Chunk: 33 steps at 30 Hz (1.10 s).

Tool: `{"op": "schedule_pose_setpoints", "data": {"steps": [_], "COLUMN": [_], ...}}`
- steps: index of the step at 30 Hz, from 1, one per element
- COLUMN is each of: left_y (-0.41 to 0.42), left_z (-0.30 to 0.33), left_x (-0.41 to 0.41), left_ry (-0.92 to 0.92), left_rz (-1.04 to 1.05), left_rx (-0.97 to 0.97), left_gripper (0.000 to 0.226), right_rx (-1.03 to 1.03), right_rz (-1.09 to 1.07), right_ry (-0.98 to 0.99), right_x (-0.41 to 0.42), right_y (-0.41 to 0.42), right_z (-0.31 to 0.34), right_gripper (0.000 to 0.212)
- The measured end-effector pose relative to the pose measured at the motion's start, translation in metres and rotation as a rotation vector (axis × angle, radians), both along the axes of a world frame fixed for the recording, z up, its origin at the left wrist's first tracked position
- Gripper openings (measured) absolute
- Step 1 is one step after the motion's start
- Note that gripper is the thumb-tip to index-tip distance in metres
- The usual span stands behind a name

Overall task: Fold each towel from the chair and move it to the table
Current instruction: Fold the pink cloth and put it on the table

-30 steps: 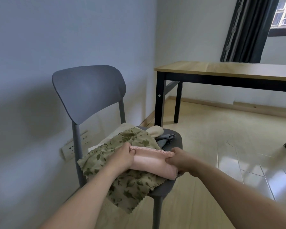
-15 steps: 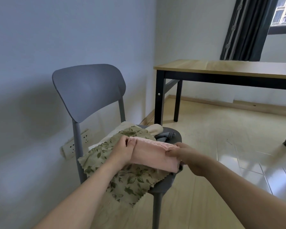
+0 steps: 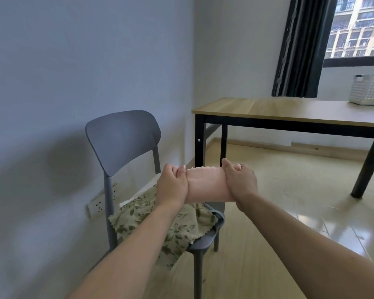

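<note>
The pink towel (image 3: pixel 206 184) is held in the air above the grey chair (image 3: pixel 125 143), folded into a compact bundle, with the left hand (image 3: pixel 172 185) at its left end and the right hand (image 3: pixel 241 182) at its right end. The fingers of both hands are closed and clamped on the towel. The fabric appears soft, light and limp, so it will probably sag or unfold if either end is released; support under both ends, with the thumbs pressing the top layers, should keep the fold intact. A floral cloth (image 3: pixel 171 225) and at least one pale towel beneath it lie on the chair seat, not yet folded. The desk (image 3: pixel 289 110) stands well apart to the far right, with a white basket (image 3: pixel 369 89) at its far right end.
</note>
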State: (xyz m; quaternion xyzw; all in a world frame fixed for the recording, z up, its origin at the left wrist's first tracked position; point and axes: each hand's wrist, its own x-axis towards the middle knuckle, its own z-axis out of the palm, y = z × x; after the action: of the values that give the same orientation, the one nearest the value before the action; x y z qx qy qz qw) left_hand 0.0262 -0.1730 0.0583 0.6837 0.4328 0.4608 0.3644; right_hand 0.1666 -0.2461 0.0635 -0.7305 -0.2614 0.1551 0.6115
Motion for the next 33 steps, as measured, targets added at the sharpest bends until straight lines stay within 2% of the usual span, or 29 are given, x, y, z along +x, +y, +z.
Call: {"op": "schedule_pose_setpoints", "data": {"steps": [3, 7, 11, 14, 16, 19, 24, 27, 30, 33], "left_y": [0.021, 0.079, 0.133, 0.152, 0.159, 0.159, 0.118, 0.077, 0.044, 0.028], "left_z": [0.001, -0.020, -0.038, -0.012, 0.031, 0.124, 0.319, 0.412, 0.460, 0.467], "left_x": [0.017, 0.057, 0.100, 0.126, 0.146, 0.177, 0.220, 0.236, 0.249, 0.265], "left_ry": [-0.008, 0.086, 0.150, 0.172, 0.169, 0.149, 0.095, 0.088, 0.090, 0.120], "left_rz": [0.050, 0.087, 0.072, 0.046, 0.002, -0.046, -0.075, -0.088, -0.083, -0.112], "left_rx": [0.085, 0.110, 0.038, -0.036, -0.071, -0.097, -0.181, -0.219, -0.245, -0.244], "left_gripper": [0.026, 0.022, 0.024, 0.024, 0.024, 0.026, 0.027, 0.026, 0.025, 0.025], "right_rx": [-0.014, -0.073, -0.127, -0.194, -0.236, -0.273, -0.269, -0.287, -0.320, -0.318], "right_rz": [-0.044, -0.050, -0.057, -0.071, -0.077, -0.083, -0.133, -0.172, -0.218, -0.227], "right_ry": [0.042, 0.106, 0.150, 0.204, 0.235, 0.305, 0.347, 0.352, 0.336, 0.306], "right_x": [0.019, 0.057, 0.096, 0.119, 0.138, 0.171, 0.223, 0.236, 0.245, 0.258], "right_y": [0.024, 0.086, 0.135, 0.146, 0.149, 0.146, 0.110, 0.072, 0.037, 0.014], "right_z": [-0.002, -0.027, -0.039, -0.010, 0.033, 0.131, 0.329, 0.414, 0.460, 0.475], "right_gripper": [0.051, 0.049, 0.047, 0.048, 0.045, 0.037, 0.048, 0.047, 0.048, 0.047]}}
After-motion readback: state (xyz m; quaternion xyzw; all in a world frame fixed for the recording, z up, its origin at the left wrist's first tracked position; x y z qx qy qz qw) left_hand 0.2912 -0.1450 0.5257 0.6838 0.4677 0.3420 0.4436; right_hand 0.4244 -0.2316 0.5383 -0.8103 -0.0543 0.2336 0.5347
